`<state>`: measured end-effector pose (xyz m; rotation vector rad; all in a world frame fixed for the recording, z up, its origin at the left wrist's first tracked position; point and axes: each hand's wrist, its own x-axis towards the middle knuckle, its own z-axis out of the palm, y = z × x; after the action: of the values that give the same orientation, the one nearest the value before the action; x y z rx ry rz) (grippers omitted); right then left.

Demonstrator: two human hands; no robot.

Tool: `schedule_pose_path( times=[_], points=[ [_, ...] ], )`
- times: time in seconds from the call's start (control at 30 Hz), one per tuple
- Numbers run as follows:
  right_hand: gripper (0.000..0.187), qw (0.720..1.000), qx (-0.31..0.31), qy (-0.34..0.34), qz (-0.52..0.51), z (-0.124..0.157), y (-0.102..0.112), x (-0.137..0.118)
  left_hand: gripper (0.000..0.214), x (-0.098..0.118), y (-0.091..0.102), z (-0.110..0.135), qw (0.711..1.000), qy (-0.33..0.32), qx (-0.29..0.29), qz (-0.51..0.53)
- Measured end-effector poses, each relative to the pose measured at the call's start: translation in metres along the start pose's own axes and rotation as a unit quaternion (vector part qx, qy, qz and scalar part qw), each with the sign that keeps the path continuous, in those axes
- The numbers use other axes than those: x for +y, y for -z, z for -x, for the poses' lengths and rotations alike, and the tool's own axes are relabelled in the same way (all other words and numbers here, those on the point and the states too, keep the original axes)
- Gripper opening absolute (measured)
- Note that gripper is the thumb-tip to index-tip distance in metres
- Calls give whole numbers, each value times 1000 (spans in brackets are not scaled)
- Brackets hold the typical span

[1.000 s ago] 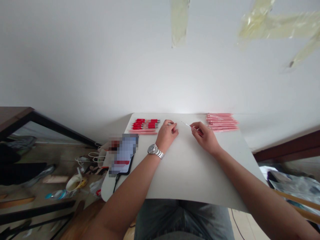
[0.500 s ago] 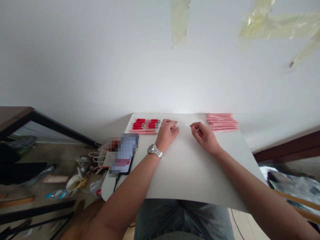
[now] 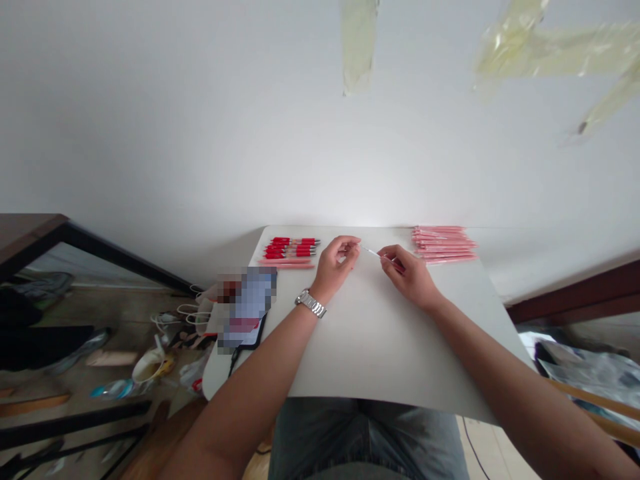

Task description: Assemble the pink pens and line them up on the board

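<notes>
White thin stick (image 3: 371, 251) sits over the tabletop (image 3: 380, 347) between red pens (image 3: 304, 253) at left and pink sticks (image 3: 444, 244) at right, pinched by the curled fingers of my right hand (image 3: 407, 277), tip at or just beside my half-curled left hand (image 3: 334, 265), can't make out whether that one holds anything.

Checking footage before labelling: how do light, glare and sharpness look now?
Head view: wall brightest low down, behind the table; head view: glare specks on the upper-right tape; head view: phone partly pixelated; head view: slim white rod in the right hand, its tip too fine to resolve.
</notes>
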<state>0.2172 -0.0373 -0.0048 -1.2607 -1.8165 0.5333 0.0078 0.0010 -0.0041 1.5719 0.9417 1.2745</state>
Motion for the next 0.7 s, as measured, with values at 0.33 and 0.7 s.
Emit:
schedule_pose_path(
  times=[0.33, 0.7],
  points=[
    [24, 1000, -14, 8, 9, 0, 1, -1, 22, 1, -2, 1, 999, 4, -29, 32],
    [27, 1000, -13, 16, 18, 1, 0, 0, 23, 3, -2, 0, 999, 7, -31, 33]
  ],
)
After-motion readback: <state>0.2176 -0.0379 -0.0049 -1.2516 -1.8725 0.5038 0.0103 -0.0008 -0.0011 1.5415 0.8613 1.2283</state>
